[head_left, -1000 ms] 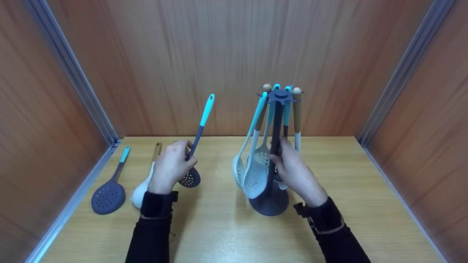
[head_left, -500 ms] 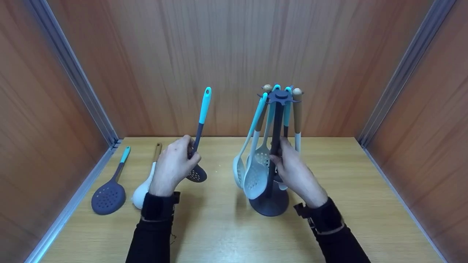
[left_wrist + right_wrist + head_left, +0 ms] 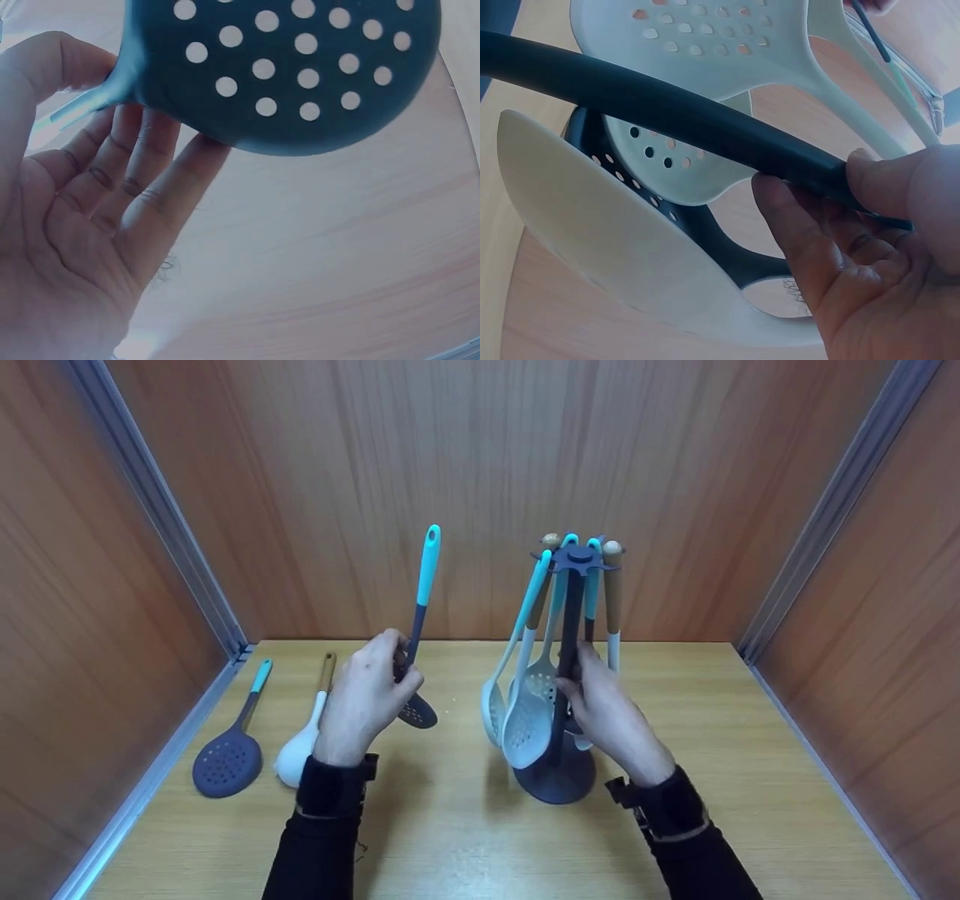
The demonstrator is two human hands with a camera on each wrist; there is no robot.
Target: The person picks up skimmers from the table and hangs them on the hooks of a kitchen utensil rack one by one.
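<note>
My left hand (image 3: 365,690) pinches a dark skimmer (image 3: 428,566) with a turquoise handle, just where its neck meets the perforated head. The skimmer stands nearly upright above the table, handle end up. In the left wrist view, thumb and fingers hold its neck beside the holed head (image 3: 285,56). With thumb and fingers, my right hand (image 3: 611,712) grips the dark post (image 3: 571,615) of a utensil stand. Turquoise- and wood-handled utensils hang around that post, among them a pale slotted spoon (image 3: 527,731) at the front. The right hand hides some of the others.
At the left of the table lie a dark skimmer (image 3: 228,763) with a turquoise handle and a white, wooden-handled utensil (image 3: 296,754), partly behind my left wrist. The stand's round base (image 3: 559,780) rests on the table. Wooden panels (image 3: 480,472) rise at the back and both sides.
The held skimmer has risen and shifted right with my left hand, and has turned more upright. My right hand keeps its grip on the post.
</note>
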